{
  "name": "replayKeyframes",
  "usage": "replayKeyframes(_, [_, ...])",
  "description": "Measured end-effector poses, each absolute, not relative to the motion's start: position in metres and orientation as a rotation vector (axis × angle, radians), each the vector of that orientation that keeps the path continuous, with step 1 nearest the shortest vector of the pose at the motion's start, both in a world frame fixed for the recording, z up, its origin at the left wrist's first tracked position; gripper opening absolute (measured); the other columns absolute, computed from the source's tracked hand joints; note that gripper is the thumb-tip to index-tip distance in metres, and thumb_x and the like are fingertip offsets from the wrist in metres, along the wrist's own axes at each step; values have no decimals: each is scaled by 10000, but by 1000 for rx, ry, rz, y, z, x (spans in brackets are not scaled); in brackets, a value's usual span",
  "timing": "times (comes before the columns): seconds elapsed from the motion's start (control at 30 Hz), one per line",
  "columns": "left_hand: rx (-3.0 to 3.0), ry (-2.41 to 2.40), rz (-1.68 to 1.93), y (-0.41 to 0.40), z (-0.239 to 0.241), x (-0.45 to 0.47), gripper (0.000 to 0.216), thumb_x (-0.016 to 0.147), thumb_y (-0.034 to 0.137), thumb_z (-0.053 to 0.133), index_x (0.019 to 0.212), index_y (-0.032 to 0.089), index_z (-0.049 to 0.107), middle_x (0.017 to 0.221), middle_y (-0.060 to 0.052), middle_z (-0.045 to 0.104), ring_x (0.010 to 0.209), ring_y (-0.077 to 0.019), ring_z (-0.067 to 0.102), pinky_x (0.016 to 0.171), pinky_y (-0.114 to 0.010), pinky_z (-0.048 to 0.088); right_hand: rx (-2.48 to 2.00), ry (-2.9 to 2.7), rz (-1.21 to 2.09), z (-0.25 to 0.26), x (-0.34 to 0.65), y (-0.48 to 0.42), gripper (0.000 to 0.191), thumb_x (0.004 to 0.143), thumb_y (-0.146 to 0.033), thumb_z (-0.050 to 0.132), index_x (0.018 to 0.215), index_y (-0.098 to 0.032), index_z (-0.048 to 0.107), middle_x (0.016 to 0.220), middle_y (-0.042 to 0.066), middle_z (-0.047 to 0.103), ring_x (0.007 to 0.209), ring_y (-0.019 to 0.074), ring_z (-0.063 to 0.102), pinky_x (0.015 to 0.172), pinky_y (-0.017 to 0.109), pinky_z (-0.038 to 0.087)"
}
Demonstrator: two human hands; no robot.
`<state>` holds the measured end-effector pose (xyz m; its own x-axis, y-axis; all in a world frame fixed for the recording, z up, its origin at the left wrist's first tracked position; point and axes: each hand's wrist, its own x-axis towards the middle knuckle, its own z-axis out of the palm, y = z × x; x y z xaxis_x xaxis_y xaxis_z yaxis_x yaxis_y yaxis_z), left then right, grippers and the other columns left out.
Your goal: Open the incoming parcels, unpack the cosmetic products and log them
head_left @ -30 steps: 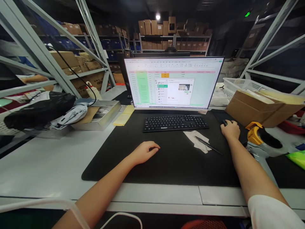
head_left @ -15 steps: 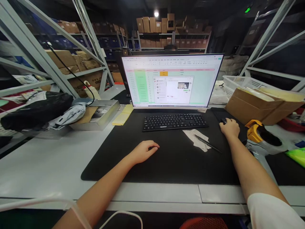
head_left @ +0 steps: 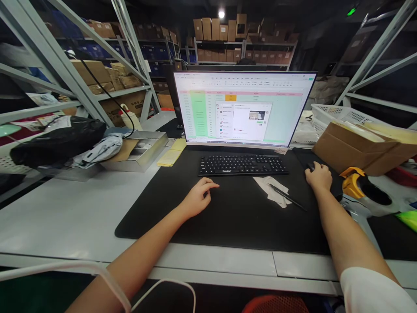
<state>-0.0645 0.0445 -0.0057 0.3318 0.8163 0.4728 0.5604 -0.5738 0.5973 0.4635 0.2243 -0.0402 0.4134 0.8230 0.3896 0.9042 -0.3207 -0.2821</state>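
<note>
clearly, the mouse [head_left: 310, 166] sits beneath the right hand [head_left: 319, 177], its dark front end showing past the fingers, which curl narrowly over it. the left hand [head_left: 197, 198] holds nothing that shows: 1 finger stretches out and the others bend loosely above or on the black mat [head_left: 241, 221]; which, i cannot tell. just ahead of those left fingers lies the keyboard [head_left: 243, 165], near but apart.

the mouse is probably light, stiff and smooth, sliding easily; its 2 sides look the best hold, thumb against outer fingers. the keyboard should be light and rigid, best lifted by its 2 short ends. between the left and right fingers, a slim pen [head_left: 288, 198] lies across crumpled paper [head_left: 275, 198], which looks soft and easily torn.

the keyboard's near edge bears a white word, perhaps "besston", too small to be sure. beyond the fingers, the monitor [head_left: 286, 113] shows a table with 1 smaller window over it, their text unreadable.
</note>
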Motion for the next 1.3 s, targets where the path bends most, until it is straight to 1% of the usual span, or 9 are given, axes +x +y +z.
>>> replayKeyframes(0.17, [2290,1302,1168,47,-8,-65,512,808,-22,486,1210,180,731,1109,-71,600,778,-118,561,720,-256,514,-2182,-1486,-222,-43,466,225,545,1017,-379,535,1509,-154,598,1496,233,509,1258,408,581,1041,502,486])
replayKeyframes(0.4, [2261,1306,1227,47,-8,-64,477,788,-13,499,1158,164,743,1072,-58,571,725,-104,538,693,-256,511,-2182,-1501,-228,-42,465,224,517,1013,-367,528,1465,-144,644,1482,231,525,1249,410,589,1038,503,496])
replayKeyframes(0.47, [2269,1316,1252,47,-8,-64,457,802,-10,493,1141,163,746,1062,-59,574,756,-116,557,712,-260,515,-2185,-1501,-232,-41,464,224,515,1012,-367,526,1459,-142,649,1476,230,529,1248,409,588,1037,501,496])
replayKeyframes(0.6, [2292,1305,1283,48,-8,-63,429,840,-2,472,1114,174,752,1035,-63,584,890,-159,614,776,-275,530,-2194,-1497,-232,-41,464,225,510,1013,-373,523,1455,-153,652,1472,223,533,1249,401,585,1036,493,491])
replayKeyframes(0.77, [2241,1290,1254,47,-8,-64,421,803,13,514,1120,168,743,1100,-66,579,735,-104,570,686,-254,516,-2193,-1480,-251,-41,463,224,558,1014,-384,529,1523,-164,587,1498,216,504,1261,382,571,1039,477,480])
replayKeyframes(0.87, [2229,1316,1245,47,-8,-64,422,800,23,512,1119,168,749,1110,-70,582,710,-95,550,656,-247,498,-2203,-1462,-258,-42,463,224,527,1011,-386,524,1480,-170,629,1475,211,510,1253,375,565,1030,470,476])
replayKeyframes(0.97, [2234,1354,1233,47,-7,-65,412,824,40,497,1113,176,758,1078,-71,591,762,-119,568,650,-243,484,-2224,-1426,-246,-43,464,225,520,1016,-382,511,1474,-170,633,1454,214,510,1251,378,556,1028,477,472])
replayKeyframes(1.1, [2239,1352,1219,47,-6,-65,400,857,57,477,1110,181,760,1056,-75,597,849,-151,606,690,-258,502,-2229,-1389,-218,-44,466,227,528,1016,-384,522,1487,-167,624,1459,220,494,1257,381,542,1038,487,465])
replayKeyframes(1.3, [2233,1376,1253,48,-8,-67,375,899,73,461,1094,191,758,1099,-84,603,983,-189,633,841,-312,545,-2189,-1395,-181,-45,466,229,512,1013,-382,529,1459,-165,652,1461,210,491,1263,363,535,1065,465,453])
